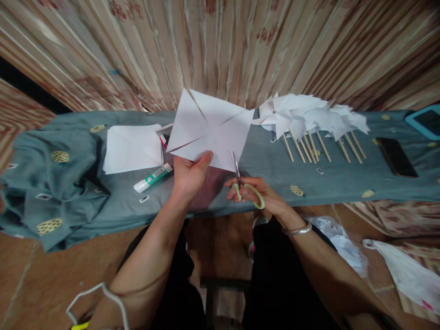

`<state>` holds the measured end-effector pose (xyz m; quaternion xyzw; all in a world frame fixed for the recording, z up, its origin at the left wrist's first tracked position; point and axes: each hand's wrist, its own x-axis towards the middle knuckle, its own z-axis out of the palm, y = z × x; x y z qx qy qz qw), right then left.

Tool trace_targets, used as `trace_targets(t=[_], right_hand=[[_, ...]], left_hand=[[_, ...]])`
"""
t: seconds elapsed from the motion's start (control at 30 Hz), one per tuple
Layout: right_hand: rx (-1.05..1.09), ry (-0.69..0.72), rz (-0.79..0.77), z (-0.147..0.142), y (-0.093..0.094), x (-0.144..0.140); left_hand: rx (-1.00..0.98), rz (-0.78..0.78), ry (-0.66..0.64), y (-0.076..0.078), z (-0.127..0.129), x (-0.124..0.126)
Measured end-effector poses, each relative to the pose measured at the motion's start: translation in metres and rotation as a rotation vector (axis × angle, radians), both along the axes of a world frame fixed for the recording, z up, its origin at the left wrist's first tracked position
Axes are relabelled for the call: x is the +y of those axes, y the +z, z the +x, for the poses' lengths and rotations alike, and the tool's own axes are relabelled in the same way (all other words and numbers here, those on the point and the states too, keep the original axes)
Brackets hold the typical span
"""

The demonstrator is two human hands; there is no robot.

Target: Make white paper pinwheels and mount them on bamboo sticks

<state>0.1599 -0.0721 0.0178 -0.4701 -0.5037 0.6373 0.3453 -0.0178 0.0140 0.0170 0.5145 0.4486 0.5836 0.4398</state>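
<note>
Partly hidden behind the raised sheet: a small box-like item near the paper stack point(132, 147), too covered to identify. Cut off at the right edge: a blue-rimmed tablet point(426, 120), only its corner in view. Hard to read: the print on the glue stick point(153, 177), lying on the grey-green cloth point(62, 183) just below the stack. Held up over the table's near edge, a white paper square point(209, 130), slit inward from its corners toward the middle, the cuts showing as thin dark lines and the flaps slightly lifted. Pinched at its lower edge by the left hand point(189, 176), thumb pressed on the front, fingers behind and out of sight. Closed around the pale green loops of the scissors point(242, 183), the right hand point(256, 195), with the blades pointing up and meeting the sheet's lower edge; blade gap too slim to judge. Farther right on the cloth, a row of finished white pinwheels point(309, 121) on wooden sticks, then a dark phone point(397, 156) lying flat.
</note>
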Motion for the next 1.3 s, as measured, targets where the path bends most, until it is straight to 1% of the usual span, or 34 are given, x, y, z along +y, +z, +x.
trace_targets(t=[0.17,0.37,0.53,0.77,0.93,1.03,1.2,1.3], right_hand=[[0.014,0.007,0.013,0.0,-0.001,0.001],[0.044,-0.009,-0.01,-0.001,-0.002,0.001],[0.049,-0.032,-0.037,-0.001,-0.001,0.0],[0.08,-0.03,-0.056,-0.002,-0.005,0.0],[0.072,-0.011,-0.064,-0.002,-0.005,0.001],[0.057,-0.007,-0.063,-0.002,-0.005,0.002],[0.035,0.006,-0.048,-0.003,-0.007,0.002],[0.053,-0.01,-0.057,-0.003,-0.008,0.003]], left_hand=[[-0.003,-0.01,-0.023,-0.001,0.001,0.0],[-0.066,-0.044,-0.05,0.004,0.002,-0.002],[-0.064,-0.099,-0.047,0.007,0.0,-0.004],[-0.067,-0.103,-0.048,0.008,-0.004,-0.007],[-0.077,-0.183,-0.046,0.012,-0.006,-0.008],[-0.096,-0.201,-0.046,0.014,-0.006,-0.009],[-0.1,-0.198,-0.046,0.012,-0.008,-0.009],[-0.104,-0.179,-0.048,0.01,-0.01,-0.008]])
